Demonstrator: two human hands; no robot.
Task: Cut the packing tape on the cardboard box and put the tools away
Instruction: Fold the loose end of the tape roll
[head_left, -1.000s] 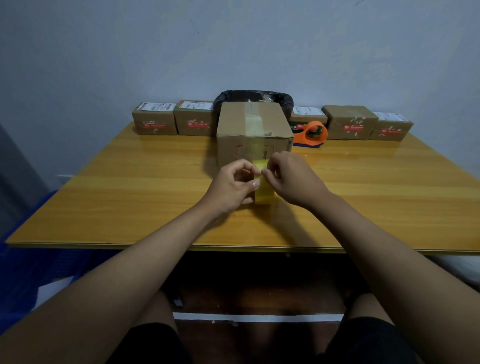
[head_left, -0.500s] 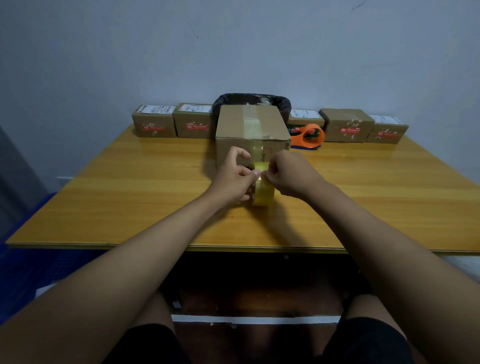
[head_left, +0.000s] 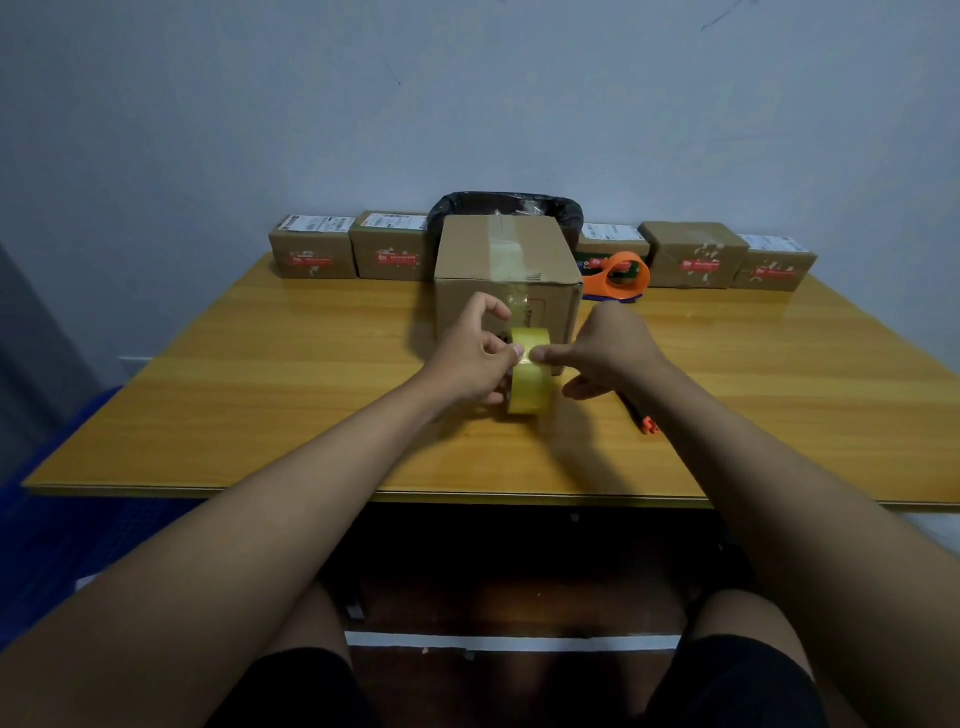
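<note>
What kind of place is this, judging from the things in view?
Probably a small parcel-packing station: labelled small parcels lined up along the wall, an orange tape dispenser, and a taped cardboard box on a wooden table.

Both hands (head_left: 470, 358) (head_left: 610, 353) pinch tape roll (head_left: 529, 371) before cardboard box (head_left: 506, 275).
</note>
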